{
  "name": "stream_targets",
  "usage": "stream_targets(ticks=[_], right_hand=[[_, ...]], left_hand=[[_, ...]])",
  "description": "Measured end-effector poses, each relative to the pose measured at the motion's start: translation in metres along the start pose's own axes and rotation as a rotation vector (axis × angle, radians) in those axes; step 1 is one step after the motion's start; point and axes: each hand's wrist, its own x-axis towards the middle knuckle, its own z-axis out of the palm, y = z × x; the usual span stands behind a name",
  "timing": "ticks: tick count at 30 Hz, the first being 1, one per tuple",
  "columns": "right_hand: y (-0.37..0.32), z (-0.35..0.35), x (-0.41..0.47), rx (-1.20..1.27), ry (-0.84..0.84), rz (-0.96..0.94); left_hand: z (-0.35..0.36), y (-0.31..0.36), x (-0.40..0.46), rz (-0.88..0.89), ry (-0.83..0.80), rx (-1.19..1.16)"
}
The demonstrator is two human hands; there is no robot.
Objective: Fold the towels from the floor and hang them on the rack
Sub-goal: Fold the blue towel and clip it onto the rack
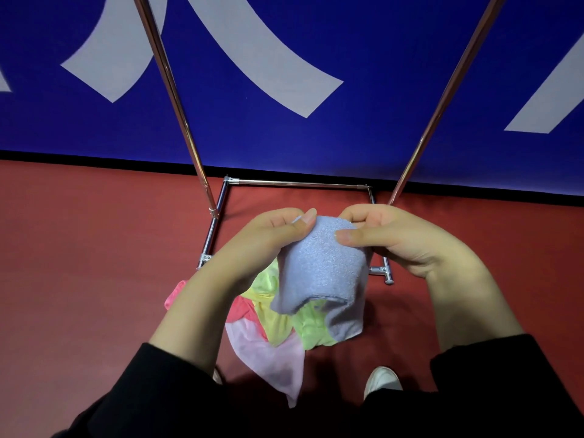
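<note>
Both hands pinch the lavender towel (319,267) by its far edge, left hand (265,245) and right hand (401,238) fingers curled round it, above the towel pile (271,324).

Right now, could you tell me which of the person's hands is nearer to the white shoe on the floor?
Right. The right hand grips the blue towel almost directly above the white shoe; the left hand grips the towel's other side, farther left.
</note>
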Motion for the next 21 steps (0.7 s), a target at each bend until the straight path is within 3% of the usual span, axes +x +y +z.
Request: stream_targets(ticks=[8, 15, 21], right_hand=[[-0.013, 0.025, 0.020, 0.039, 0.000, -0.066], [-0.021, 0.056, 0.021, 0.098, -0.140, -0.033], [-0.087, 0.073, 0.012, 0.003, -0.086, -0.084]], left_hand=[[-0.021, -0.001, -0.012, -0.021, 0.015, -0.004], [-0.044, 0.018, -0.043, 0.007, 0.014, -0.067], [-0.071, 0.073, -0.058, 0.070, 0.024, -0.032]])
